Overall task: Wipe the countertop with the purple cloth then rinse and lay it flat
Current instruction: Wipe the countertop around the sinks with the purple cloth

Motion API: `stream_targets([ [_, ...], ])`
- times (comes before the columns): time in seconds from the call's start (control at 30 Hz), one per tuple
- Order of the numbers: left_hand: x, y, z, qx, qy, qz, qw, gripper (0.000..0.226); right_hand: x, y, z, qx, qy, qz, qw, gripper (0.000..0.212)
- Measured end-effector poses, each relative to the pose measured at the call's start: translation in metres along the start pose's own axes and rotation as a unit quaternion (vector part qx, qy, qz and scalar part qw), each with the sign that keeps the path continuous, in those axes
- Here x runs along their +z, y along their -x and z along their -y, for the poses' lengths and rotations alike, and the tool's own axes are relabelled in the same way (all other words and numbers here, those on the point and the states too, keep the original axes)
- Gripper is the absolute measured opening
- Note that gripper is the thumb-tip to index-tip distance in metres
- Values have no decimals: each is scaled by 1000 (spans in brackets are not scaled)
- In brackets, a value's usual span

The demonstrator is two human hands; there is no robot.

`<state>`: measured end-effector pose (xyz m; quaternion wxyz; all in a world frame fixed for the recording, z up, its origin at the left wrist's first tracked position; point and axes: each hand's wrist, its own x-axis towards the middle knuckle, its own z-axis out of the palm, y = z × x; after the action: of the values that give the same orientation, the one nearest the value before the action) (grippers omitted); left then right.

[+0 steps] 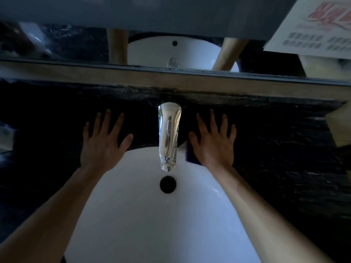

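Two hands lay flat on the dark tabletop [284, 149] behind the white sink [152, 215], one each side of the chrome tap [168, 137]. My left hand [102, 141] had its fingers spread wide on bare stone, holding nothing. My right hand [214, 143], fingers equally splayed, pressed on the purple cloth [190, 155], of which only a dark violet corner showed at the basin rim. I judged it either mid-wipe or being laid flat; no water ran, so I could not tell whether rinsing was done.
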<state>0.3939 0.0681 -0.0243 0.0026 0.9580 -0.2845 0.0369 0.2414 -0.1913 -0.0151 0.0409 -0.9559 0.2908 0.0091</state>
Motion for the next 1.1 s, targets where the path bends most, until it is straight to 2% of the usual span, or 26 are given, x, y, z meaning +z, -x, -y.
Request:
stream_targets([
  [0.1,1,0,0,4,6,-15,1000,73,6,-3,26,-82,3,6,997,59],
  [0.17,1,0,2,4,11,-27,1000,73,5,-7,9,-128,-2,7,992,58],
  [0.23,2,1,3,7,14,-38,999,72,1,-8,-32,-137,6,20,990,60],
  [0.3,2,3,2,6,19,-44,999,71,-5,-4,-95,-68,26,32,997,64],
  [0.4,2,1,1,4,11,-45,999,70,-19,11,-186,101,19,35,994,71],
  [0.47,3,1,-1,-1,4,-35,999,70,-24,16,-198,180,0,42,983,73],
  [0.53,3,0,-3,-2,-2,-30,1000,69,-20,14,-168,199,-5,32,980,71],
  [0.57,2,-1,-3,-3,-4,-26,1000,70,-19,12,-144,179,-5,30,983,70],
  [0.73,2,-1,-3,-7,-4,-13,1000,71,-1,4,-4,-20,7,10,1000,63],
  [0.83,2,0,-1,-6,-1,-23,1000,71,5,-1,24,-108,-9,11,994,58],
  [0.93,2,0,1,-7,4,-24,1000,71,3,-8,-34,-133,4,-1,991,58],
  [1.0,2,0,1,-12,11,-17,1000,72,-3,-9,-93,-84,12,10,996,61],
  [1.1,1,0,0,-11,17,-23,1000,72,-7,-2,-197,33,31,19,999,64],
])
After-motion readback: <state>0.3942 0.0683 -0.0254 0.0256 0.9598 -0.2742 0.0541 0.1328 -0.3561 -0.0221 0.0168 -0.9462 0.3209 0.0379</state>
